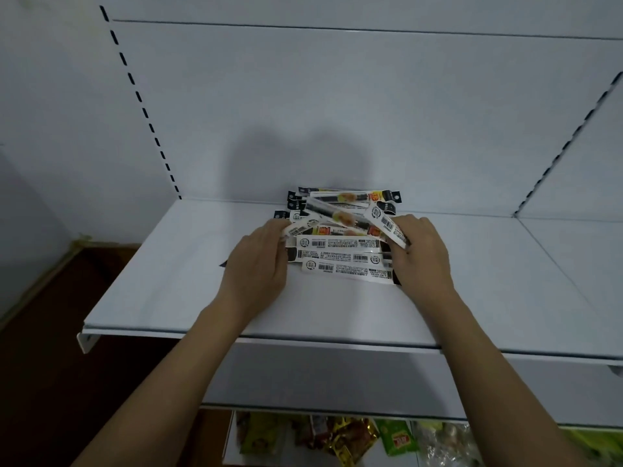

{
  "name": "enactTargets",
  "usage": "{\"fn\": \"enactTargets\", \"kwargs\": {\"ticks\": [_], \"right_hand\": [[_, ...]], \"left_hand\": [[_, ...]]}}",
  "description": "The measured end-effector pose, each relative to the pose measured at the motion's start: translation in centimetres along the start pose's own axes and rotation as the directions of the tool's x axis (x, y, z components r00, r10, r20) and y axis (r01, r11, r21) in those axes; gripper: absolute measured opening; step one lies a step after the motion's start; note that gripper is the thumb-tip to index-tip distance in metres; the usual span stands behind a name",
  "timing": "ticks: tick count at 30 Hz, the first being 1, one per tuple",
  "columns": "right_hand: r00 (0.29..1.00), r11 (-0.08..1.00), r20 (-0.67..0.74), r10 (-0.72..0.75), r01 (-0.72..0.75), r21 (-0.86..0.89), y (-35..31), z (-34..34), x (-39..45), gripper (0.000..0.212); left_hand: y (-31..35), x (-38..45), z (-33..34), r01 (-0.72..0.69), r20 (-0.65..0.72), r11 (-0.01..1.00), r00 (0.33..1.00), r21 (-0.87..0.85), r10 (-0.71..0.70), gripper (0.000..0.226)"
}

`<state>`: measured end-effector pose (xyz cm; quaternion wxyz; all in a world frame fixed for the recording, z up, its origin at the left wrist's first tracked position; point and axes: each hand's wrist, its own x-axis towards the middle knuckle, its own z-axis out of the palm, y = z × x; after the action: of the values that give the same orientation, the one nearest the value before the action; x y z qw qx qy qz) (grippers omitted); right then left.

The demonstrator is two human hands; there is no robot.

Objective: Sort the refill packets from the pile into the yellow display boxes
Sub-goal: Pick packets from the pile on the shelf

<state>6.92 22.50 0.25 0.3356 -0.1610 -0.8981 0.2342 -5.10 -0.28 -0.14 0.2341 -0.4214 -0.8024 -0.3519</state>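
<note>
A pile of long, narrow refill packets (340, 244), white with barcodes and black ends, lies in a loose heap at the back middle of a white shelf (161, 291). My left hand (259, 261) is at the pile's left end, fingers curled on the tip of a packet. My right hand (421, 251) is at the right end and pinches a tilted packet (387, 227) that is lifted off the heap. No yellow display box is in view.
The shelf's white back panel (337, 106) rises right behind the pile, with slotted uprights at the left and right. A lower shelf (354, 436) holds colourful snack packets. Dark floor lies at the left.
</note>
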Motion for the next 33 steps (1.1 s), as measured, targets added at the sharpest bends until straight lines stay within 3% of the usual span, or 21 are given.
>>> {"fn": "enactTargets", "kwargs": {"ticks": [5, 8, 10, 13, 15, 17, 20, 21, 23, 25, 27, 28, 31, 33], "right_hand": [[0.989, 0.977, 0.147, 0.033, -0.064, 0.205, -0.3, -0.3, 0.1, 0.023], [0.975, 0.962, 0.219, 0.028, -0.086, 0.261, -0.6, -0.3, 0.2, 0.024], [0.970, 0.984, 0.241, 0.012, -0.054, 0.169, -0.6, -0.6, 0.6, 0.023], [0.944, 0.975, 0.251, -0.213, 0.221, -0.006, -1.2, -1.3, 1.2, 0.011], [0.915, 0.928, 0.276, -0.294, 0.342, -0.146, -1.7, -0.8, 1.5, 0.027], [0.932, 0.913, 0.221, -0.287, 0.336, -0.230, -1.8, -0.2, 1.7, 0.032], [0.962, 0.924, 0.115, -0.247, 0.270, -0.270, -1.0, -0.3, 1.6, 0.016], [0.974, 0.945, 0.097, -0.204, 0.222, -0.239, -0.5, -0.6, 1.5, 0.013], [0.994, 0.986, 0.060, -0.092, 0.100, -0.136, 0.4, -1.1, 1.3, 0.010], [1.000, 0.999, 0.007, -0.020, 0.020, -0.027, 0.4, -1.7, 0.8, 0.019], [0.997, 0.989, -0.061, 0.037, -0.027, 0.148, 0.0, -2.4, 0.3, 0.037], [0.993, 0.969, -0.093, 0.071, -0.047, 0.241, -0.2, -2.7, 0.2, 0.037], [0.961, 0.857, -0.102, 0.258, -0.179, 0.482, -0.6, -3.1, -0.4, 0.012], [0.907, 0.725, -0.040, 0.419, -0.307, 0.616, -0.1, -2.8, -0.7, 0.034]], "left_hand": [[0.9, 1.5, 0.7, 0.191, 0.086, 0.977, 0.979, -0.091, -0.184, 0.056], [1.2, 2.1, 1.1, 0.176, 0.121, 0.978, 0.979, -0.115, -0.162, 0.030], [1.1, 2.5, 1.0, 0.169, 0.175, 0.970, 0.975, -0.177, -0.138, 0.011], [1.8, 3.1, 0.5, 0.184, 0.159, 0.936, 0.977, -0.301, -0.141, 0.009], [2.8, 3.6, 0.3, 0.149, 0.131, 0.944, 0.985, -0.295, -0.114, 0.013], [3.9, 3.8, 0.3, 0.135, 0.134, 0.946, 0.986, -0.295, -0.099, 0.026], [4.4, 3.5, 0.3, 0.175, 0.169, 0.890, 0.979, -0.422, -0.112, 0.057], [4.3, 3.2, 0.4, 0.207, 0.192, 0.887, 0.972, -0.413, -0.137, 0.060], [4.0, 2.2, 1.0, 0.185, 0.236, 0.954, 0.963, -0.234, -0.129, 0.058], [4.0, 1.4, 2.2, -0.031, 0.266, 0.999, 0.963, -0.042, 0.041, 0.050], [3.9, 0.9, 3.3, -0.243, 0.317, 0.970, 0.921, 0.007, 0.229, 0.037], [3.9, 0.8, 3.7, -0.279, 0.334, 0.960, 0.905, -0.003, 0.264, 0.030], [3.9, 0.8, 4.0, -0.292, 0.349, 0.956, 0.895, -0.010, 0.277, 0.016], [3.8, 0.7, 4.1, -0.315, 0.335, 0.949, 0.898, 0.034, 0.286, 0.012]]}}
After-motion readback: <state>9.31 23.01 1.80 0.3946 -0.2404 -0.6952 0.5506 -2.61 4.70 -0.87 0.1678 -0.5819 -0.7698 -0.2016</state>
